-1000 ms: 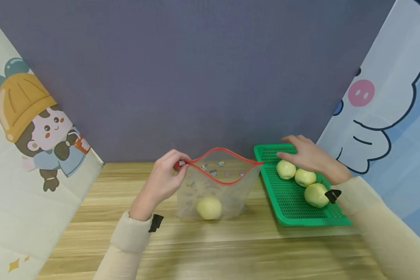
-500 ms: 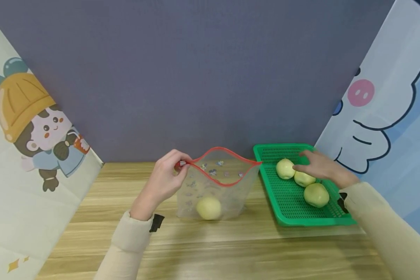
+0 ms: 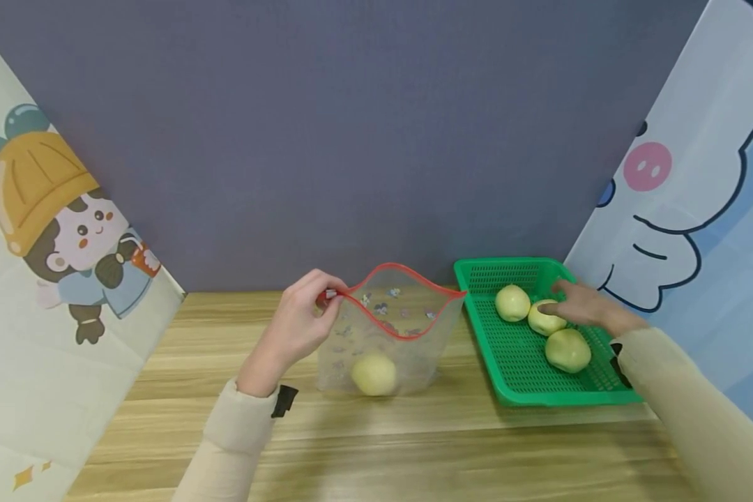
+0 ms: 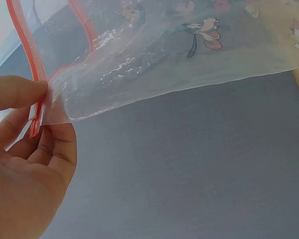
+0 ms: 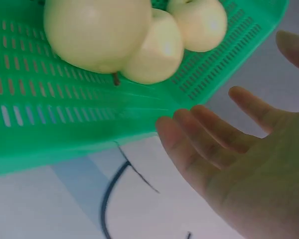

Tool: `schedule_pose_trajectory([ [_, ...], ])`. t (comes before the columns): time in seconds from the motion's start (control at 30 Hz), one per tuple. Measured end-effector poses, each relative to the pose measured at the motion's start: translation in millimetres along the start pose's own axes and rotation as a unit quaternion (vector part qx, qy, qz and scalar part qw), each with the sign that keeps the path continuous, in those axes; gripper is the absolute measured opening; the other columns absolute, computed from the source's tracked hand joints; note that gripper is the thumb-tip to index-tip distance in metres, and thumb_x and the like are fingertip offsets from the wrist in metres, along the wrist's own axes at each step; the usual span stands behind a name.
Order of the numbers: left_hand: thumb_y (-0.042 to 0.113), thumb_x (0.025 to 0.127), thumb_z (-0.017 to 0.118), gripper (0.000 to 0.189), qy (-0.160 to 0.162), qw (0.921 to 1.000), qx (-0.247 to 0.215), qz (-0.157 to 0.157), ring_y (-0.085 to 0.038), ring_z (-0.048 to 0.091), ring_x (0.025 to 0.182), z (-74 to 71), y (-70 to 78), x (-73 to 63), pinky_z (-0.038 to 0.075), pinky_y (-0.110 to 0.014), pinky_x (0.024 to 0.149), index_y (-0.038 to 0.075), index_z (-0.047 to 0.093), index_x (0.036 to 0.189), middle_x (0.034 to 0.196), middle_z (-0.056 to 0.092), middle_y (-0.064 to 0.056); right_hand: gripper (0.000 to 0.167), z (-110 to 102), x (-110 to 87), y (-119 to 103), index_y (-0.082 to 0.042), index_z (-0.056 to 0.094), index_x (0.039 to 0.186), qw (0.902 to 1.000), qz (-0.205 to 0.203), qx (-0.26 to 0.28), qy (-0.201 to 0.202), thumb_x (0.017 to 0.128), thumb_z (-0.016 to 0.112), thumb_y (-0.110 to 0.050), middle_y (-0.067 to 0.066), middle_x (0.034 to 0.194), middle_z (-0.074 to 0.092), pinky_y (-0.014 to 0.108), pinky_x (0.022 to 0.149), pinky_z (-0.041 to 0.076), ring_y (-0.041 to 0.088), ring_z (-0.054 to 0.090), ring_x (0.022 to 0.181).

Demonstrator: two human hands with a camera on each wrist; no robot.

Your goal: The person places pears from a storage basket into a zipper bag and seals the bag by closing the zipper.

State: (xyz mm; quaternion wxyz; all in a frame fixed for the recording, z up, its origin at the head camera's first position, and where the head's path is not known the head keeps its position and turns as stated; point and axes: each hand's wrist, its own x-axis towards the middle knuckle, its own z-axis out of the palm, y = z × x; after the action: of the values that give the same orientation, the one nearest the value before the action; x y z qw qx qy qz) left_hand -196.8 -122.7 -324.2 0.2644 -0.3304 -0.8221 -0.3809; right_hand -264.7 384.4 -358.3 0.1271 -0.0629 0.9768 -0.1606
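Note:
My left hand (image 3: 298, 324) pinches the left end of the red zip strip on a clear zip bag (image 3: 408, 362) printed with small cartoon figures. The bag stands upright, its mouth parted, with one pale yellow apple (image 3: 374, 374) at the bottom. In the left wrist view, thumb and fingers grip the red strip (image 4: 31, 47) from both sides. My right hand (image 3: 583, 307) is over the right side of a green basket (image 3: 567, 399), fingers spread and fingertips by the middle apple (image 3: 544, 319). Two more apples lie there, a farther one (image 3: 512, 303) and a nearer one (image 3: 567, 351).
Bag and basket stand on a wood-grain table (image 3: 401, 453). Close behind them rises a dark grey panel (image 3: 376, 139). Cartoon-printed sheets flank the space, one on the left (image 3: 37, 362) and one on the right (image 3: 715, 174), the latter close by the basket.
My right hand has moved right and down, from above the farther apple to beside the middle one. The left hand keeps its pinch on the bag, which has barely shifted.

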Motion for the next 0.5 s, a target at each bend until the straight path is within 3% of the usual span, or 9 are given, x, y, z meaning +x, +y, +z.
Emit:
schedule_pose_trajectory([
  [0.5, -0.01, 0.088, 0.067, 0.019, 0.011, 0.9999, -0.001, 0.01, -0.012, 0.056, 0.075, 2.2, -1.0, -1.7, 0.051, -0.031, 0.064, 0.004, 0.071, 0.1, 0.093, 0.065, -0.003, 0.085, 13, 14.5, 11, 0.017, 0.035, 0.143, 0.9996, 0.015, -0.003, -0.025, 0.098, 0.054, -0.053, 0.046, 0.142, 0.037, 0.069, 0.093, 0.043, 0.064, 0.039, 0.126],
])
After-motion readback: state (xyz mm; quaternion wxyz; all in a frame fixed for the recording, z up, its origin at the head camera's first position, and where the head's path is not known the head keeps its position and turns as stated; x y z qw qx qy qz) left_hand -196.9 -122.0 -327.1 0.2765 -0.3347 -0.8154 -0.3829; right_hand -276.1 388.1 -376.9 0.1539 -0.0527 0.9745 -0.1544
